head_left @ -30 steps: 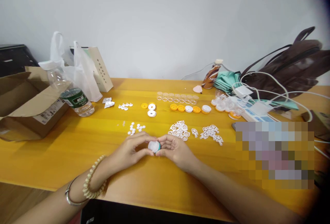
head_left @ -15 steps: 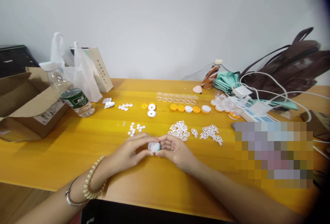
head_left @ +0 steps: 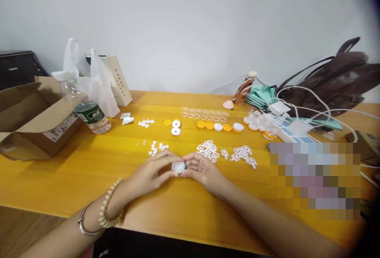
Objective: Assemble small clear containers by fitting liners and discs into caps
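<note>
Between my two hands is a small round container, white and clear on its face with a teal rim at its right side. My left hand pinches it from the left with thumb and fingers. From the right, my right hand grips its teal edge, fingers curled behind. Just beyond the left hand lie small white discs. White flat openwork pieces are heaped past the right hand, with a second pile farther right.
Clear cups stand in a row behind orange and white round caps. At left are a cardboard box, a water bottle and a plastic bag. A power strip, cables and a brown bag occupy the right.
The camera view has shifted slightly, moving the scene a little to the right. Both hands keep their hold on the round container, which appears slightly more tilted.
</note>
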### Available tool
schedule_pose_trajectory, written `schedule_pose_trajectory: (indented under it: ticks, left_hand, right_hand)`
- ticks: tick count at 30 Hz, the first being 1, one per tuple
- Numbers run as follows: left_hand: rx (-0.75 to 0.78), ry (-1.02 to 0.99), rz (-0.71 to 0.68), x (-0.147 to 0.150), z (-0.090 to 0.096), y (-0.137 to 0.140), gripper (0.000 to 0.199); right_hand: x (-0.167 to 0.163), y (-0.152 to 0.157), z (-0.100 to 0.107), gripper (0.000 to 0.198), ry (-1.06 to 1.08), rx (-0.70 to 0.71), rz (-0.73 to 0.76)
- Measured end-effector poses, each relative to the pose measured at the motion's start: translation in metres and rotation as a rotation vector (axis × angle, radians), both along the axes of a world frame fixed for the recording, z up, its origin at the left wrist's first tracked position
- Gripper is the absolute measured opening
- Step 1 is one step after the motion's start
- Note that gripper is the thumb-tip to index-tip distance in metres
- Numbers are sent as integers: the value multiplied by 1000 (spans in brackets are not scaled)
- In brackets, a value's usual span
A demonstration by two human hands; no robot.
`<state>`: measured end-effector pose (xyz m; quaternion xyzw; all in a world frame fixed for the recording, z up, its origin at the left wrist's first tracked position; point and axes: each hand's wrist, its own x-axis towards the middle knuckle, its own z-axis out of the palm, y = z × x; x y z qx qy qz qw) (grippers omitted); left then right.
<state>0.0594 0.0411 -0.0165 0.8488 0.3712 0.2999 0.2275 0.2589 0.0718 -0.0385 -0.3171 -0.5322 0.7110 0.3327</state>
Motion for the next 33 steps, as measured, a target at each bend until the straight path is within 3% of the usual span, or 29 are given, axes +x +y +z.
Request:
schedule_pose_trajectory:
  ticks: [4,14,18,21,23,26,29,33]
  left_hand:
    - [9,9,75,1,-3,-1,36]
    - [-13,8,76,5,1,-2,30]
    - [30,74,101,5,-1,-2,27]
    - [65,164,130,6,-2,-2,27]
    - [71,200,129,6,-3,-2,30]
    - [85,204,122,7,-4,-2,33]
    - [69,209,124,7,-4,-4,34]
    - [23,161,112,7,0,-6,40]
  right_hand:
    - [-1,0,1,35,0,26,-1]
    - [-1,-4,-1,40,-35,48,23]
    - [0,-6,6,36,-151,175,3]
    - [15,5,27,17,-324,398,-128]
    - [36,19,44,18,-516,562,-310]
    - [74,40,63,22,-721,628,-444]
    - [100,51,65,26,-1059,582,-310]
    - [105,52,55,28,-1268,523,-156]
